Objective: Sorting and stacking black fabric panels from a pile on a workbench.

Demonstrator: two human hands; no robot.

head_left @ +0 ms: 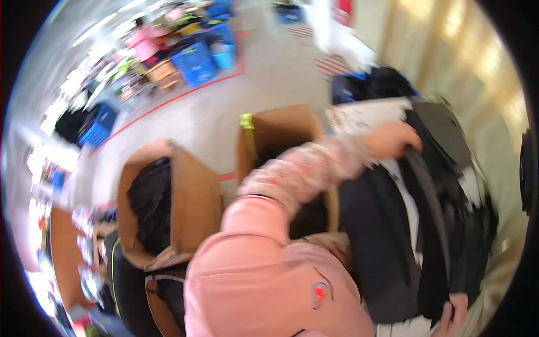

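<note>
My left hand (394, 140), its arm in a floral oversleeve stretched across to the right, grips the far end of a long dark piece of cloth (432, 210). At the near end of that cloth my right hand (453, 314) pinches its edge, close to the lower rim of the view. The cloth runs between the two hands over a spread of dark fabric pieces. Left of it lies a wide dark grey piece of fabric (376, 224), with strips of white showing from underneath. The exact kind of garment part cannot be made out.
Two open cardboard boxes stand to the left, one (193, 208) filled with black cloth, the other (286, 126) partly behind my arm. A blue bin (193, 63) and a person in pink (143, 44) are farther off. A pale corrugated wall (455, 50) borders the right.
</note>
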